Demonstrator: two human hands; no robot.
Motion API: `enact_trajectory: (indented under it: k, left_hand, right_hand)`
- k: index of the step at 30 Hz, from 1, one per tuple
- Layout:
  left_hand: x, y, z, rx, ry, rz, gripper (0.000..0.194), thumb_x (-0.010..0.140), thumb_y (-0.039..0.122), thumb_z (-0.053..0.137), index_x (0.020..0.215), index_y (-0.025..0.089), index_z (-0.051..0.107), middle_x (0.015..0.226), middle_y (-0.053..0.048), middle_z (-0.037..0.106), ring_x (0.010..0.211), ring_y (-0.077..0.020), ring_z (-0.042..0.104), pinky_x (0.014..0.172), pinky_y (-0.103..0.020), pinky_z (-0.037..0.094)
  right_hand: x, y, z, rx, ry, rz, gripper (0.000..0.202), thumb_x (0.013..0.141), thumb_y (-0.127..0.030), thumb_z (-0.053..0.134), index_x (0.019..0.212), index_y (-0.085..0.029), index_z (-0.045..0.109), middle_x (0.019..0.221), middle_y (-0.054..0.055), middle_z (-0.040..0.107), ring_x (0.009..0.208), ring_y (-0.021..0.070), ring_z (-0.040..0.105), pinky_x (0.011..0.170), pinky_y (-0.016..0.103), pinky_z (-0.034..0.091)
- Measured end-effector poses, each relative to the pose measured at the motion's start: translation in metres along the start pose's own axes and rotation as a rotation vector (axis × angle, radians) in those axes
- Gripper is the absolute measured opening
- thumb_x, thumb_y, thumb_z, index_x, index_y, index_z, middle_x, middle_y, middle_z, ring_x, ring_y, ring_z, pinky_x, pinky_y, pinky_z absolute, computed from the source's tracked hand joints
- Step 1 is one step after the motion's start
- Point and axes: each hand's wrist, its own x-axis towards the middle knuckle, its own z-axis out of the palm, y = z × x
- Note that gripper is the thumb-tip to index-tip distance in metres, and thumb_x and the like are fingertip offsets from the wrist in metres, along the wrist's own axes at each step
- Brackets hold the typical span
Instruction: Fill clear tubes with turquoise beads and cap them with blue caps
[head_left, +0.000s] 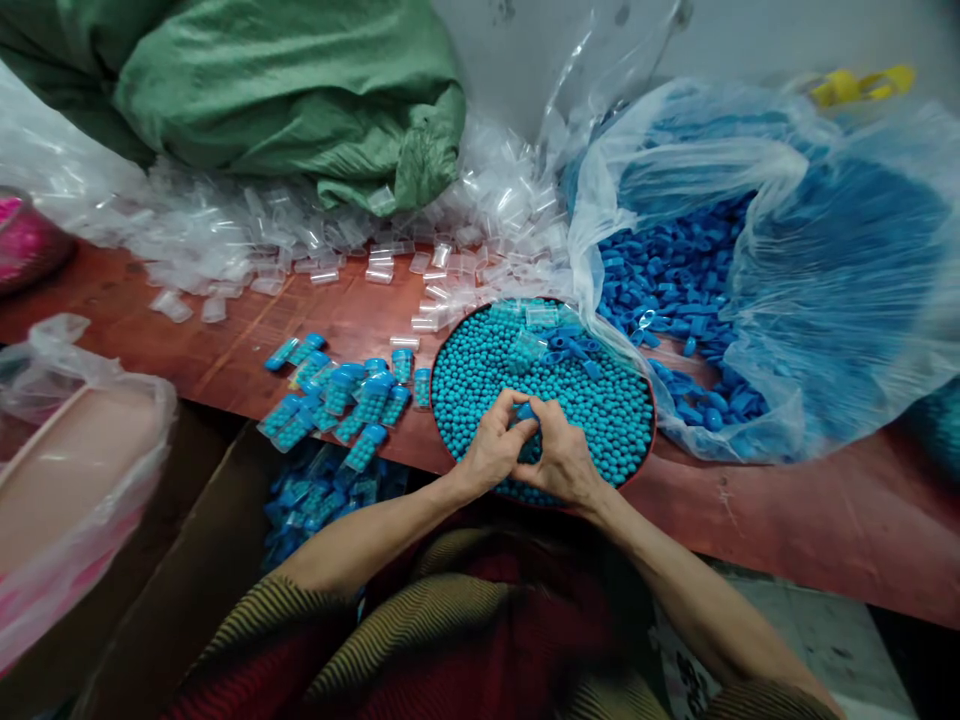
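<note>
Both my hands meet over a round tub (655, 425) full of small turquoise beads (480, 370). My left hand (487, 447) is closed on one side of a small blue-capped vial (528, 412), its fingers curled. From the other side, my right hand (564, 452) grips the same vial at its blue cap. Fingers hide most of the vial's body. On the beads in the tub lie loose blue caps (574, 345) and a few clear empty vials (529, 346).
Left of the tub, several bead-filled vials (341, 395) lie piled by the table edge, above more in a box (307, 510). Empty clear vials (379, 265) cover the back, under a green sack (292, 90). A plastic bag (840, 260) of blue caps (667, 270) stands right.
</note>
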Motion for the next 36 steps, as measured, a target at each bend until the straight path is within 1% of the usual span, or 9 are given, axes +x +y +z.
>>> enact_trajectory:
  k: [4, 7, 11, 14, 17, 20, 25, 31, 36]
  left_hand:
    - [0.0, 0.0, -0.019, 0.313, -0.009, 0.057, 0.015, 0.085, 0.026, 0.048, 0.098, 0.019, 0.051, 0.075, 0.003, 0.051, 0.068, -0.0112, 0.048, 0.067, -0.023, 0.04]
    - [0.001, 0.008, -0.053, 0.598, 0.059, 0.078, 0.026, 0.086, 0.027, 0.046, 0.111, 0.021, 0.052, 0.084, 0.0, 0.059, 0.075, -0.0148, 0.054, 0.072, -0.027, 0.043]
    - [0.003, 0.02, -0.112, 1.002, 0.332, 0.054, 0.035, 0.086, 0.027, 0.047, 0.12, 0.022, 0.054, 0.096, -0.005, 0.065, 0.084, -0.0211, 0.059, 0.079, -0.033, 0.045]
    - [0.007, 0.025, -0.134, 1.298, 0.539, 0.036, 0.038, 0.086, 0.027, 0.046, 0.122, 0.017, 0.055, 0.105, -0.013, 0.062, 0.096, -0.028, 0.057, 0.083, -0.039, 0.044]
    - [0.02, 0.023, -0.121, 1.381, 0.523, 0.074, 0.033, 0.089, 0.028, 0.045, 0.116, 0.015, 0.059, 0.106, -0.015, 0.062, 0.1, -0.0285, 0.056, 0.085, -0.039, 0.043]
    - [0.042, 0.013, -0.085, 1.29, 0.285, 0.09, 0.029, 0.09, 0.029, 0.047, 0.112, 0.016, 0.061, 0.105, -0.011, 0.065, 0.097, -0.0241, 0.059, 0.085, -0.034, 0.044]
    - [0.08, -0.003, -0.039, 1.18, 0.085, 0.049, 0.03, 0.088, 0.038, 0.053, 0.109, 0.019, 0.063, 0.099, -0.01, 0.068, 0.096, -0.0248, 0.061, 0.082, -0.033, 0.044]
    - [0.09, -0.01, -0.026, 1.132, 0.093, 0.077, 0.032, 0.088, 0.036, 0.054, 0.114, 0.021, 0.062, 0.099, -0.009, 0.064, 0.094, -0.0251, 0.06, 0.081, -0.033, 0.045]
    - [0.092, -0.017, -0.018, 1.042, 0.025, 0.153, 0.028, 0.085, 0.034, 0.057, 0.108, 0.019, 0.062, 0.101, -0.008, 0.059, 0.092, -0.0219, 0.059, 0.083, -0.031, 0.045]
  right_hand:
    - [0.0, -0.01, 0.004, 0.013, -0.155, 0.068, 0.075, 0.083, -0.046, 0.054, 0.141, -0.011, 0.021, 0.109, 0.018, 0.057, 0.08, 0.0258, 0.064, 0.051, 0.033, 0.052]
    - [0.004, -0.006, -0.002, 0.008, -0.302, 0.091, 0.066, 0.087, -0.043, 0.052, 0.142, -0.015, 0.029, 0.124, 0.018, 0.054, 0.092, 0.0263, 0.064, 0.057, 0.033, 0.054]
    - [0.011, 0.029, -0.013, -0.016, -0.315, 0.179, 0.035, 0.092, -0.031, 0.046, 0.123, -0.018, 0.054, 0.111, 0.011, 0.063, 0.096, 0.0227, 0.064, 0.073, 0.033, 0.053]
    - [0.024, 0.059, -0.017, -0.105, -0.242, 0.253, 0.029, 0.093, -0.026, 0.042, 0.115, -0.018, 0.06, 0.106, 0.009, 0.065, 0.096, 0.0219, 0.063, 0.075, 0.031, 0.05]
    - [0.045, 0.078, -0.013, -0.259, -0.256, 0.296, 0.031, 0.092, -0.023, 0.042, 0.118, -0.017, 0.057, 0.113, 0.011, 0.062, 0.096, 0.0228, 0.061, 0.069, 0.03, 0.047]
    - [0.062, 0.085, -0.004, -0.403, -0.371, 0.331, 0.028, 0.091, -0.023, 0.044, 0.115, -0.016, 0.057, 0.111, 0.013, 0.059, 0.09, 0.0231, 0.06, 0.06, 0.029, 0.041]
    - [0.06, 0.084, -0.003, -0.513, -0.471, 0.271, 0.02, 0.09, -0.024, 0.046, 0.102, -0.016, 0.06, 0.099, 0.012, 0.059, 0.087, 0.0236, 0.055, 0.059, 0.03, 0.033]
    - [0.038, 0.078, -0.015, -0.531, -0.504, 0.078, 0.023, 0.092, -0.016, 0.039, 0.097, -0.015, 0.062, 0.092, 0.012, 0.06, 0.086, 0.024, 0.05, 0.068, 0.034, 0.028]
    - [0.03, 0.076, -0.019, -0.455, -0.471, 0.067, 0.017, 0.089, -0.027, 0.05, 0.098, -0.017, 0.061, 0.089, 0.01, 0.06, 0.085, 0.024, 0.049, 0.067, 0.033, 0.027]
